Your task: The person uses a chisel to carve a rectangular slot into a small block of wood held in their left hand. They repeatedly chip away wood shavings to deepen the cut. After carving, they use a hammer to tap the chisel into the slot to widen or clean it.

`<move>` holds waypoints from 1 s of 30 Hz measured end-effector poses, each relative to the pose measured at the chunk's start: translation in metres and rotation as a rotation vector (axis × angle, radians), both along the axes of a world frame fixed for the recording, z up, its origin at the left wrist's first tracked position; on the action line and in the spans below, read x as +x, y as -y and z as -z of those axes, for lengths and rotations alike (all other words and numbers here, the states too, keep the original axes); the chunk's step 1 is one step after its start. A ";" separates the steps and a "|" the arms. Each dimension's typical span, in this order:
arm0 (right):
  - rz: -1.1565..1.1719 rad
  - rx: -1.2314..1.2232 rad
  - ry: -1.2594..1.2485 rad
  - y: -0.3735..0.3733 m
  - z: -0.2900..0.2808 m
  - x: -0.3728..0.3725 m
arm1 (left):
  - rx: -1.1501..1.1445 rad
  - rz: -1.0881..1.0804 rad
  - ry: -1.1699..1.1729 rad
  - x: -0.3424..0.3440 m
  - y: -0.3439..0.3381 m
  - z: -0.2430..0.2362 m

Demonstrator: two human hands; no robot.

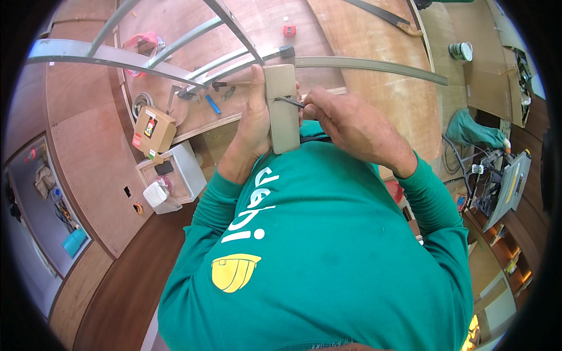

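My left hand (256, 108) is wrapped around a narrow beige board (283, 131) held up in front of my chest, its thumb along the left edge and fingertips showing at the right edge. On the board's face is a small dark, rough-edged cut. A thin, dark metal tool (291, 102) has its tip at this cut. My right hand (345, 120) is closed around the tool's other end, so its handle is hidden and I cannot tell its exact kind.
A metal ladder (126, 60) crosses the upper left. On the wooden worktop lie a hammer (225, 85), a blue pen-like stick (212, 104), a red tape measure (289, 31), a handsaw (383, 14) and a long strip (369, 63). A cardboard box (155, 131) stands left; a table saw (508, 190) right.
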State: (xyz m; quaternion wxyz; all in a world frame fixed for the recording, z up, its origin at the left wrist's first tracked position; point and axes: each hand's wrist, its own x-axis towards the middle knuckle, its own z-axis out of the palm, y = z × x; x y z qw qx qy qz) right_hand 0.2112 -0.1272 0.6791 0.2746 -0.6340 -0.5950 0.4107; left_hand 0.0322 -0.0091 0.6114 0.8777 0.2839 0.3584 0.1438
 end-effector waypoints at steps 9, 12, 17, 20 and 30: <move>-0.048 -0.037 0.082 0.003 0.006 -0.001 | 0.008 0.045 -0.083 0.002 0.008 -0.001; -0.053 -0.033 0.101 0.003 0.007 -0.003 | 0.008 0.058 -0.109 0.002 0.008 -0.005; -0.067 0.059 0.131 0.010 0.013 -0.012 | 0.044 0.004 -0.105 -0.003 0.015 -0.005; -0.033 0.000 0.135 0.011 0.011 -0.020 | 0.081 -0.044 -0.117 -0.003 0.018 -0.009; 0.000 -0.049 0.112 0.010 0.018 -0.027 | 0.084 -0.083 -0.088 -0.003 0.020 -0.004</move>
